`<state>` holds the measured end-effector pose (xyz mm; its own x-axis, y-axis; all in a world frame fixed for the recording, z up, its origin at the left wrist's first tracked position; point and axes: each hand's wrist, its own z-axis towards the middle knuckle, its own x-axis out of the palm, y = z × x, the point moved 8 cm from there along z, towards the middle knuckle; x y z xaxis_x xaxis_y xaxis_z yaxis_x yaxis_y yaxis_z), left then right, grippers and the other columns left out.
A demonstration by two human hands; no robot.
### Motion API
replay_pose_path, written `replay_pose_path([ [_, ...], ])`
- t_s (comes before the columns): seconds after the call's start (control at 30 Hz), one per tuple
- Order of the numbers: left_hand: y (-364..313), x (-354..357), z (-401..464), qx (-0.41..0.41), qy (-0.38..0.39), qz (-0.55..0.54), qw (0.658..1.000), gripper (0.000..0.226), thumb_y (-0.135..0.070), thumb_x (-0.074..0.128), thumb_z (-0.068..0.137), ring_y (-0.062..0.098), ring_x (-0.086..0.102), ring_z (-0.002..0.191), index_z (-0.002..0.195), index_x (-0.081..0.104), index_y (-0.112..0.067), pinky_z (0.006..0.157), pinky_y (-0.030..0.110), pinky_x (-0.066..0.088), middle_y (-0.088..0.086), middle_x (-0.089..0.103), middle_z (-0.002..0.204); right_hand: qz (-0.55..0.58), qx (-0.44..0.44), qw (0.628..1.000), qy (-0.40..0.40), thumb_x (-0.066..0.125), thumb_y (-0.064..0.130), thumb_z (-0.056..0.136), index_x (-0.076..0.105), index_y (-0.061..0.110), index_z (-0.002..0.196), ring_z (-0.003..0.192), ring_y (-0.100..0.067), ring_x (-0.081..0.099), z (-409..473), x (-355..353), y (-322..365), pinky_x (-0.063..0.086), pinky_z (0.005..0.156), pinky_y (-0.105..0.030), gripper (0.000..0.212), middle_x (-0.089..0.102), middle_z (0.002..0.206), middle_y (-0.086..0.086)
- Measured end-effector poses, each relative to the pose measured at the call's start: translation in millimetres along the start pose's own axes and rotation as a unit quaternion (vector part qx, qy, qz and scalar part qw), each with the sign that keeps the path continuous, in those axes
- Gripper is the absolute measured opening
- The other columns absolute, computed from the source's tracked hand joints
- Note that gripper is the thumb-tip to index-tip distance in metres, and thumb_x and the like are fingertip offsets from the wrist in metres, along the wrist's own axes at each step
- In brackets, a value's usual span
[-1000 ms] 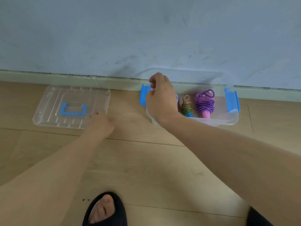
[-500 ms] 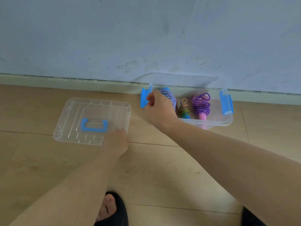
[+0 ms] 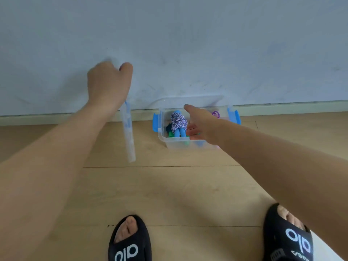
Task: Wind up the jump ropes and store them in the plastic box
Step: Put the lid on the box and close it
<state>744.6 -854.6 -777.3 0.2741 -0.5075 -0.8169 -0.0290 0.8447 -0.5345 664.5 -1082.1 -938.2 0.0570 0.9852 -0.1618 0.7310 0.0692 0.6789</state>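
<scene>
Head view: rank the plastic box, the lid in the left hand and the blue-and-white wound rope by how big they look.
1. Plastic box, clearly largest.
2. Lid, seen edge-on as a thin, blurred strip, so it looks smaller than it is.
3. Blue-and-white wound rope, smallest, inside the box.

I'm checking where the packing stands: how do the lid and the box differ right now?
The lid hangs on edge in the air, gripped by the left hand; the plastic box sits flat on the floor against the wall. The lid carries nothing, while the box holds wound jump ropes. The lid looks motion-blurred; the box is sharp. The right hand reaches over the box with straight fingers. Both are clear plastic with blue parts.
</scene>
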Motion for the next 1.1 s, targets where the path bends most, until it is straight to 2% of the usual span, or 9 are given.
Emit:
replay_pose_path([
  [0.07,-29,-25,3,-0.042,-0.008,-0.125,0.991,0.032,-0.038,0.041,0.076,0.031,0.041,0.055,0.057,0.038,-0.012,0.057,0.043,0.042,0.012,0.036,0.058,0.043,0.024,0.998,0.033,0.051,0.058,0.09,0.052,0.013,0.126,0.099,-0.028,0.065,-13,-10,0,0.052,0.096,-0.045,0.058,0.062,0.108,-0.014],
  [0.2,-78,-48,0,-0.11,0.043,-0.354,0.928,0.023,-0.02,0.043,0.077,0.018,0.019,0.045,0.061,0.027,-0.021,0.045,0.022,0.019,-0.005,0.022,0.052,0.118,0.047,0.989,0.073,0.047,0.065,0.091,0.036,0.01,0.147,0.104,-0.038,0.058,-28,-32,-4,0.045,0.104,-0.053,0.079,0.054,0.125,-0.025],
  [0.3,-94,-36,-15,-0.144,0.09,-0.529,0.832,0.028,-0.014,0.038,0.081,0.015,0.009,0.047,0.062,0.02,-0.023,0.039,0.022,0.014,-0.006,0.013,0.059,0.193,0.069,0.971,0.121,0.052,0.069,0.084,0.036,0.012,0.149,0.112,-0.042,0.061,-29,-38,-7,0.046,0.1,-0.056,0.087,0.051,0.137,-0.024],
  [0.4,-85,-3,-33,-0.175,0.104,-0.629,0.751,0.027,-0.012,0.036,0.076,0.014,0.007,0.046,0.063,0.015,-0.024,0.036,0.022,0.011,-0.006,0.01,0.057,0.254,0.049,0.96,0.108,0.056,0.061,0.086,0.049,0.01,0.135,0.087,-0.031,0.071,-21,-55,0,0.059,0.08,-0.042,0.071,0.063,0.115,-0.015],
  [0.5,-41,41,-47,-0.201,0.117,-0.572,0.786,0.028,-0.015,0.032,0.085,0.012,0.014,0.042,0.06,0.024,-0.023,0.038,0.021,0.014,-0.006,0.021,0.05,0.175,-0.025,0.981,-0.081,0.062,0.046,0.09,0.056,0.006,0.124,0.06,-0.02,0.057,-1,-111,5,0.05,0.052,-0.026,0.054,0.065,0.093,-0.01],
  [0.6,11,92,-65,-0.171,0.212,-0.345,0.898,0.033,-0.023,0.035,0.092,0.018,0.039,0.041,0.06,0.041,-0.017,0.047,0.026,0.031,-0.002,0.044,0.043,0.026,-0.109,0.969,-0.222,0.065,0.047,0.083,0.051,0.013,0.127,0.082,-0.025,0.06,15,-156,5,0.05,0.073,-0.033,0.057,0.066,0.114,-0.01],
  [0.67,39,124,-81,-0.143,0.281,-0.193,0.929,0.048,-0.04,0.037,0.099,0.023,0.054,0.047,0.063,0.052,-0.013,0.055,0.033,0.045,0.004,0.057,0.049,-0.064,-0.123,0.959,-0.249,0.063,0.04,0.087,0.046,0.015,0.138,0.101,-0.027,0.06,25,-160,-4,0.044,0.081,-0.031,0.06,0.062,0.122,-0.01],
  [0.83,68,162,-80,-0.07,0.25,0.012,0.966,0.058,-0.051,0.026,0.1,0.025,0.063,0.069,0.07,0.057,-0.011,0.074,0.038,0.051,0.006,0.067,0.071,-0.164,-0.181,0.925,-0.291,0.056,0.032,0.093,0.05,0.007,0.137,0.114,-0.031,0.054,52,-139,-23,0.043,0.095,-0.036,0.051,0.049,0.132,-0.012],
  [1.1,77,192,-64,-0.02,0.263,0.179,0.948,0.064,-0.054,0.019,0.1,0.021,0.061,0.069,0.07,0.063,-0.018,0.065,0.032,0.049,0.001,0.065,0.073,-0.188,-0.178,0.924,-0.282,0.045,0.026,0.1,0.048,0.013,0.135,0.095,-0.027,0.055,82,-145,-35,0.039,0.074,-0.031,0.038,0.059,0.12,-0.012],
])
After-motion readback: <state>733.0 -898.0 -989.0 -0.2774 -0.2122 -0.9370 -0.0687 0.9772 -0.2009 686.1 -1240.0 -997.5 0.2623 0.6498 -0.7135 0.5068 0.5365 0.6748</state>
